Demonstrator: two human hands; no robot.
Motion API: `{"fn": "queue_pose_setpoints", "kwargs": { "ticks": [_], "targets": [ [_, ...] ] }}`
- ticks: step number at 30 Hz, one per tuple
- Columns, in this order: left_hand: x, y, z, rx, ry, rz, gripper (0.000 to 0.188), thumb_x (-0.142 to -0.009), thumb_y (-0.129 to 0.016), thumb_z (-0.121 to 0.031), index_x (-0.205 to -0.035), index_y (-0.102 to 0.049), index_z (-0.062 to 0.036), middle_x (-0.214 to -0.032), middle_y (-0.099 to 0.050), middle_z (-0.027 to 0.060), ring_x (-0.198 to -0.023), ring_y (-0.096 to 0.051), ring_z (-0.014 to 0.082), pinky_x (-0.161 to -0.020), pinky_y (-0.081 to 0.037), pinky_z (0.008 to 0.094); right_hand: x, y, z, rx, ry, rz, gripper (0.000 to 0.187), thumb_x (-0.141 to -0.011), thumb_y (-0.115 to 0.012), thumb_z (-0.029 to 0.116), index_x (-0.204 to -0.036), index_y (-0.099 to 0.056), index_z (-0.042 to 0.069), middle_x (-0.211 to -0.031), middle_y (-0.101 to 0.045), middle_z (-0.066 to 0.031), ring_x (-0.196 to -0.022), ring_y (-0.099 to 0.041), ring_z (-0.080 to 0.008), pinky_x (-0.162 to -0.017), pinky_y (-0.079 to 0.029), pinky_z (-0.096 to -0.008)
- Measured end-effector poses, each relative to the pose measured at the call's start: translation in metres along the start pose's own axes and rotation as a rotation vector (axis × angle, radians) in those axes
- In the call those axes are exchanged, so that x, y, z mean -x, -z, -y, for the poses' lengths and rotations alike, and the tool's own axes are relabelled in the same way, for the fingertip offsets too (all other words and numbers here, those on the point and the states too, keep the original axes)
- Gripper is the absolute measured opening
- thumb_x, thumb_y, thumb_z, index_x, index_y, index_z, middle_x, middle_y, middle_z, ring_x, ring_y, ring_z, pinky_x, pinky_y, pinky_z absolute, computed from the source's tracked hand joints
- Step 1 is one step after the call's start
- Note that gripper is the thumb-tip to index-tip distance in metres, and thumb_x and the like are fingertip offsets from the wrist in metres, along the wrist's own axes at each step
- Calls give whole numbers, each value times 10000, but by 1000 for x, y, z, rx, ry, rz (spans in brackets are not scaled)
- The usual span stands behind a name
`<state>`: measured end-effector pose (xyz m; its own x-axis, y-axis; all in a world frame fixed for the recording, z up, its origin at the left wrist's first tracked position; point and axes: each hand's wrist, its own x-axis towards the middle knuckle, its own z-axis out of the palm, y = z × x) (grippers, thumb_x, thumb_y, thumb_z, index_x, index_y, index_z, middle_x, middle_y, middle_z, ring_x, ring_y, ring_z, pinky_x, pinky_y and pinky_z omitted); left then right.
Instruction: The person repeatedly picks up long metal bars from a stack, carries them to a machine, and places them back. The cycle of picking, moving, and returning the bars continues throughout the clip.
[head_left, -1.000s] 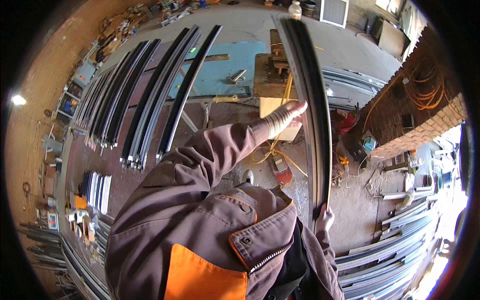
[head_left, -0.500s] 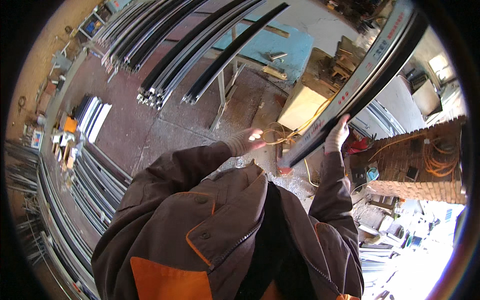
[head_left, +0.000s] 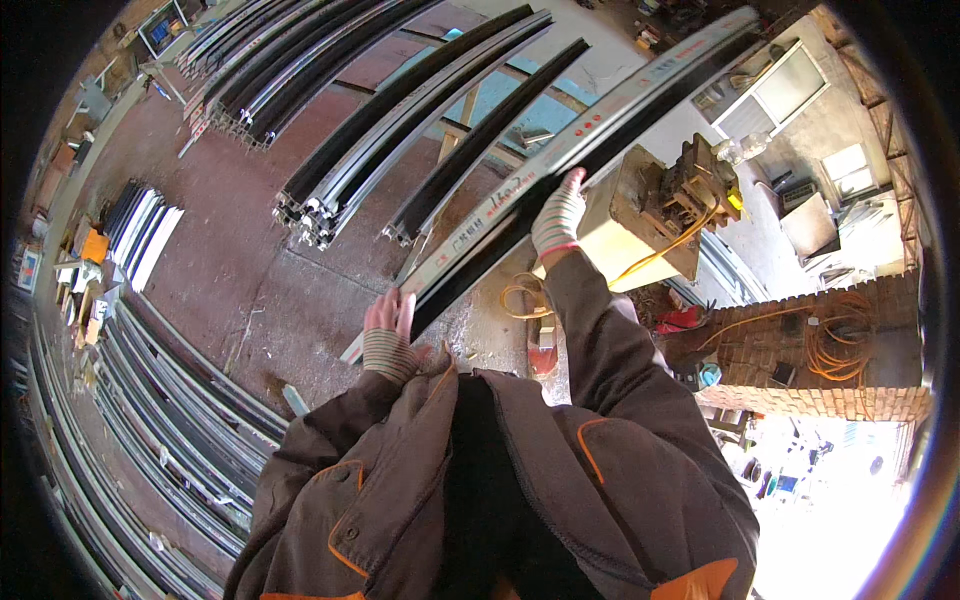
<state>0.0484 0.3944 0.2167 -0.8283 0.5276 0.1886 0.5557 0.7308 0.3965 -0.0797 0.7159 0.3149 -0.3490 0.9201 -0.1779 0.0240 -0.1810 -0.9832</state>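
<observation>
A long metal profile [head_left: 555, 152], pale film with red printing along one face and black along the other, slants across in front of me from lower left to upper right. Around its middle my right hand [head_left: 558, 220] is closed, thumb lying up along the black side. My left hand [head_left: 388, 338] has its fingers over the near lower end, and part of its grip is hidden. Both hands wear striped gloves with the fingertips bare. Beyond the held piece, a bundle of similar profiles [head_left: 375, 130] and a separate dark profile [head_left: 490, 140] rest on a stand.
A yellow cabinet [head_left: 610, 235] with a rusty machine [head_left: 690, 190] on top stands just right of the held profile. A looped yellow cable [head_left: 522, 298] hangs beside it. More profiles [head_left: 180, 420] lie on the floor at left. A brick wall [head_left: 830, 400] is at right.
I have turned leftward, and the profile has swung lower and flatter across my front. My left hand, free and open before, has come onto its lower end.
</observation>
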Motion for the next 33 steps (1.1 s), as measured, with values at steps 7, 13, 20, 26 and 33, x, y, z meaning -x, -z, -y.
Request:
{"fn": "queue_pose_setpoints", "kwargs": {
  "ticks": [7, 13, 20, 26, 33],
  "targets": [
    [-18, 28, 20, 66, 124, -197, 917, -664, -777, -250, -1441, -348, -15, -1374, -476, 245, -1207, -501, 453, -1013, -413, 550, -32, -69, -35, 251, -95, 97, 646, -958, -532, 576, -1010, -667, -54, -911, -667, -147, -781, -528, -256, -778, -464, -399],
    [-66, 24, 28, 48, 231, -123, 947, -655, -791, -245, -1449, -332, -9, -1359, -499, 243, -1195, -515, 445, -1011, -420, 537, -98, -115, -76, 294, -160, 400, 356, -869, -558, 276, -1008, -665, -34, -859, -646, -136, -782, -565, -272, -628, -474, -492],
    [-167, 1, 6, 83, 354, -83, 910, -657, -766, -214, -1439, -347, -16, -1281, -537, 239, -1175, -525, 441, -987, -449, 510, -202, -176, -97, 700, -50, 651, 389, -946, -527, 298, -871, -685, -49, -823, -707, -146, -784, -707, -246, -668, -529, -374],
    [-245, -29, 9, 2, 306, -72, 919, -664, -773, -237, -1449, -343, -27, -1268, -552, 216, -1134, -555, 426, -960, -462, 514, -276, -202, -64, 918, -82, 903, 535, -961, -487, 383, -631, -681, 8, -654, -714, -135, -625, -709, -242, -623, -569, -372],
    [-285, -69, 32, -31, 291, -62, 969, -654, -808, -301, -1456, -337, -29, -1272, -551, 220, -1121, -563, 423, -937, -473, 514, -312, -211, -58, 1044, -41, 954, 622, -970, -467, 481, -551, -653, 61, -538, -654, -72, -585, -690, -209, -648, -562, -360]
  ]
}}
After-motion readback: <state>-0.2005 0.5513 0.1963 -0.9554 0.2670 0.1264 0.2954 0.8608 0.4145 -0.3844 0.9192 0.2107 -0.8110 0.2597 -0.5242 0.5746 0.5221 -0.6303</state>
